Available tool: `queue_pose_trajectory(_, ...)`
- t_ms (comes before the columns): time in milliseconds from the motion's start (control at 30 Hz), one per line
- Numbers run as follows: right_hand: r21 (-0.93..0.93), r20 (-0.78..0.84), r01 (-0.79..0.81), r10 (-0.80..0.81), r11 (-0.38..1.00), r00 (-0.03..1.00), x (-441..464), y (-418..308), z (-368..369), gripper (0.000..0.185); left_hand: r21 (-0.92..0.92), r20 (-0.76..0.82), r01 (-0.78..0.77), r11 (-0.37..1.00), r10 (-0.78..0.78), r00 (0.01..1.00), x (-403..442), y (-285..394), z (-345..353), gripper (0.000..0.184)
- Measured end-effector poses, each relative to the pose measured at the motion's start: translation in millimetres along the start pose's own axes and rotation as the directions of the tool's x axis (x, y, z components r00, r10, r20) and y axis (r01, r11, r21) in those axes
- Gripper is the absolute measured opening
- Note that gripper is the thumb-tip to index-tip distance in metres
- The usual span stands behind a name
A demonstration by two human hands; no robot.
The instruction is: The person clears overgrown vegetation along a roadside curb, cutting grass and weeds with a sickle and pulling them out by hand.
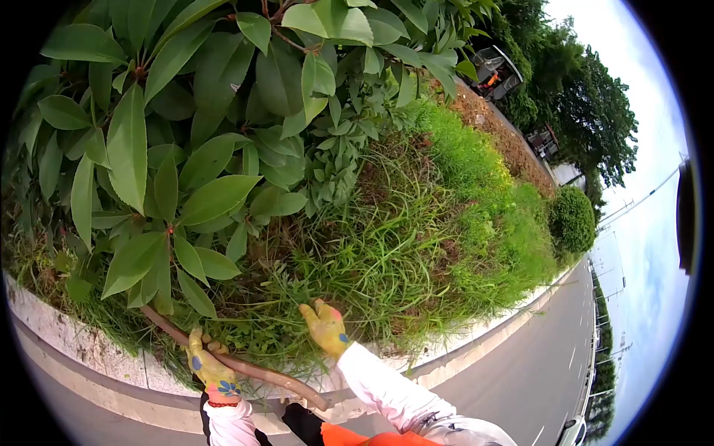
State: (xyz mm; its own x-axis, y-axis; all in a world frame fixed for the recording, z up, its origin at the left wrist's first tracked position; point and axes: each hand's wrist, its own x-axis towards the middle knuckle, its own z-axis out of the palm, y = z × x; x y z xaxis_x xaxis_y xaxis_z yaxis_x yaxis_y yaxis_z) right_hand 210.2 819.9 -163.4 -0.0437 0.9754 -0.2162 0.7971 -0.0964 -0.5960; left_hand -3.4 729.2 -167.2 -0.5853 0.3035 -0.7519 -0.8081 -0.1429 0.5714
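My left hand point(210, 364), in a yellow patterned glove, is wrapped round a curved brown wooden handle point(271, 377) at the bottom left. One end of the handle goes up under the leaves of a broad-leaved shrub point(167, 241). My right hand point(325, 327), in a matching glove, is at the edge of the tall grass point(394, 253), right of the left hand. Its fingers reach into the green blades, thumb and fingers apart, with nothing visible between them.
A pale stone kerb point(111, 357) runs along the planting bed, with a grey road point(513, 364) beyond it. Farther off are a round bush point(572, 219), a vehicle point(497, 73) with something orange in it, trees and a white car point(573, 431).
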Motion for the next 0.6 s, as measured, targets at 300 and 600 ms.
queue_pose_trajectory(300,0.119,0.083,0.369,-0.379,0.922,0.922,-42.3,-94.1,-30.9,0.021,-0.105,-0.057,-0.018,0.994,0.012,0.998,9.6,-13.6,-35.1,0.016)
queue_pose_trajectory(600,0.715,0.090,0.429,-0.680,0.553,0.728,-82.4,-266.7,56.1,0.033,-0.164,0.192,-0.074,0.984,0.106,0.976,-7.8,-15.5,-50.7,0.020)
